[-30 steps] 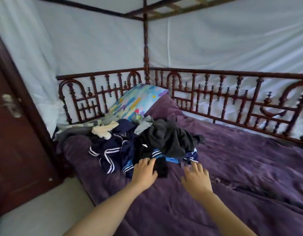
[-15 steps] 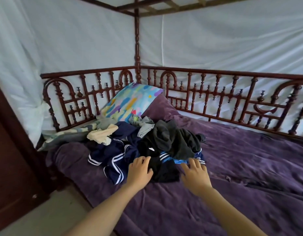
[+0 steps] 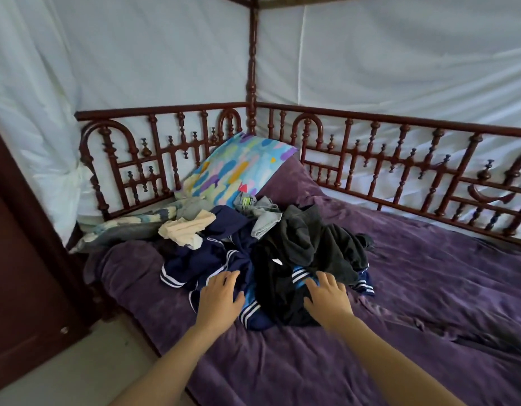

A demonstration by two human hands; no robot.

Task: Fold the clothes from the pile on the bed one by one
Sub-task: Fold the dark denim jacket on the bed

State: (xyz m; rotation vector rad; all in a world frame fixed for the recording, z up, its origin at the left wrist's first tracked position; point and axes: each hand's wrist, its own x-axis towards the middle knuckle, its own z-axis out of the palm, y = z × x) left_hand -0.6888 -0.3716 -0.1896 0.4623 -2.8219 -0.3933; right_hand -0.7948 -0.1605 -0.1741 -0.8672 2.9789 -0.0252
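Note:
A pile of clothes (image 3: 262,250) lies on the purple bed cover (image 3: 429,288) near the headboard corner. It holds navy garments with white stripes (image 3: 195,262), a black garment (image 3: 326,244), a cream piece (image 3: 186,230) and a grey piece (image 3: 262,218). My left hand (image 3: 219,300) lies flat, fingers spread, on the navy striped cloth at the pile's near edge. Beside it, my right hand (image 3: 326,297) rests with straight fingers on the black garment over a blue striped piece. Neither hand grips anything.
A colourful pillow (image 3: 236,171) leans in the corner behind the pile. Carved dark red wooden rails (image 3: 400,165) run along the far and left sides, with white netting behind. A folded patterned blanket (image 3: 121,230) lies at the left; a dark wooden door (image 3: 22,273) stands further left.
Both hands have moved forward from the bare cover onto the near edge of the pile. The view has come closer to the bed and turned slightly.

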